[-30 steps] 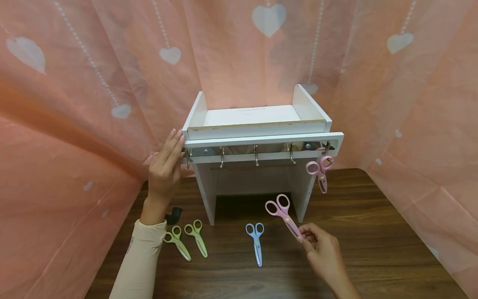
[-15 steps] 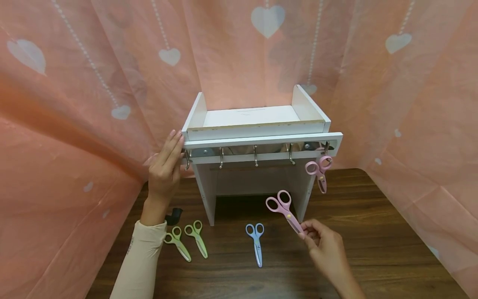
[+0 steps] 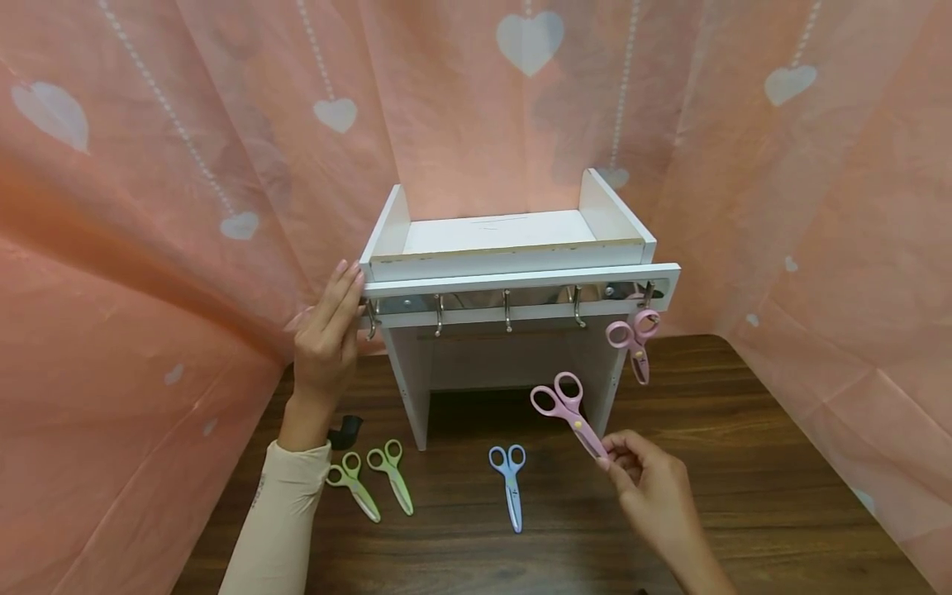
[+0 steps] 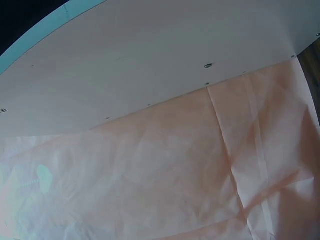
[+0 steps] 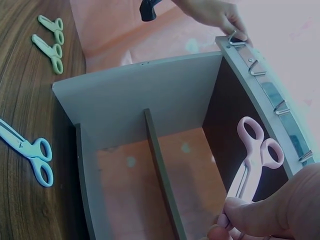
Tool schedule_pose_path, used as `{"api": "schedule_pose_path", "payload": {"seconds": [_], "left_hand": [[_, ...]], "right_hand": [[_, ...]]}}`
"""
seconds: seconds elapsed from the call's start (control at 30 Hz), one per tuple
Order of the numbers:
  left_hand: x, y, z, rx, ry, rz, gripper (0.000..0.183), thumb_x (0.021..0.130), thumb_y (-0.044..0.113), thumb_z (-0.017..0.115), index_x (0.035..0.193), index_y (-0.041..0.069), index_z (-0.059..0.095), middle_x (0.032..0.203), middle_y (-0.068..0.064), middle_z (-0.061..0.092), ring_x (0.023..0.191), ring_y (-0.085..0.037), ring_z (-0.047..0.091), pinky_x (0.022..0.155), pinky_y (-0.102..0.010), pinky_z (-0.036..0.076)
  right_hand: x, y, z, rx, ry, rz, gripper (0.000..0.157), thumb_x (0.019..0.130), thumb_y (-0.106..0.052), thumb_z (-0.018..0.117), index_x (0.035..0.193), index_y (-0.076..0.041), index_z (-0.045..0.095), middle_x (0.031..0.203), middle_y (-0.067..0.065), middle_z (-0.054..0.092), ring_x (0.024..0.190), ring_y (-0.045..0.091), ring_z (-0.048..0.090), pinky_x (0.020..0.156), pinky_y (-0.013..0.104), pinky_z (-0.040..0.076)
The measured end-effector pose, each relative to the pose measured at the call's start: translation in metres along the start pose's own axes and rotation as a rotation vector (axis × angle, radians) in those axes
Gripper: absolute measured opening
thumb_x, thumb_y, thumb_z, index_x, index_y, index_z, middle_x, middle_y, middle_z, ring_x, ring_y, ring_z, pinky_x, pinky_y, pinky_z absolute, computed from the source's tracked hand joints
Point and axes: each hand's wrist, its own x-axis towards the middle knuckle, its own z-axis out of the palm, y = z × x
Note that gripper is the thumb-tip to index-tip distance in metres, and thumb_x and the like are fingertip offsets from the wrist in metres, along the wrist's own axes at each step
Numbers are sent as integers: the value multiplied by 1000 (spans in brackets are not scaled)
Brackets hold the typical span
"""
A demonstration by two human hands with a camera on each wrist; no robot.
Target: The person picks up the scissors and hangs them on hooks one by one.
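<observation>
My right hand [image 3: 654, 496] pinches a pair of pink scissors [image 3: 571, 417] by the blade end, handles up and tilted left, in front of the white shelf unit. In the right wrist view the scissors [image 5: 249, 165] stand out before the unit, thumb on the blades. My left hand [image 3: 327, 330], fingers straight, rests against the left end of the white hook rail [image 3: 476, 315]. Another pair of pink scissors [image 3: 638, 340] hangs by one handle loop from the rightmost hook. The other hooks, such as the middle hook [image 3: 508, 310], hold nothing. The left wrist view shows the unit's side panel [image 4: 150, 60].
Blue scissors [image 3: 511, 487] lie on the wooden table [image 3: 788, 496] before the unit. Two green scissors, the left pair [image 3: 354, 487] and the right pair [image 3: 392, 477], lie near the left forearm. A black object [image 3: 345, 431] sits behind them. Pink curtain [image 3: 840, 273] surrounds the table.
My right hand has raised the pink scissors slightly, moving a little up and right toward the hook rail. The left hand stays at the rail's left end.
</observation>
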Motion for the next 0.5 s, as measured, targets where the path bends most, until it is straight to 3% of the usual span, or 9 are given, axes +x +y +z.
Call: {"api": "schedule_pose_path", "payload": {"seconds": [0.3,0.5], "left_hand": [[1,1,-1,11,-17,-9,43,83,-11,73,126,-2,70,131,-16,67,124,-38,61,105,-32,48],[1,0,-2,8,-20,-9,41,85,-10,72,126,-2,70,132,-17,67,125,-38,61,105,-33,48]], "right_hand": [[3,-5,-5,8,21,-12,24,78,14,79,89,-5,70,74,-2,67,67,2,58,57,16,51],[5,-6,-7,-13,25,-12,23,79,12,80,90,-6,70,75,-3,67,68,2,58,58,16,50]]}}
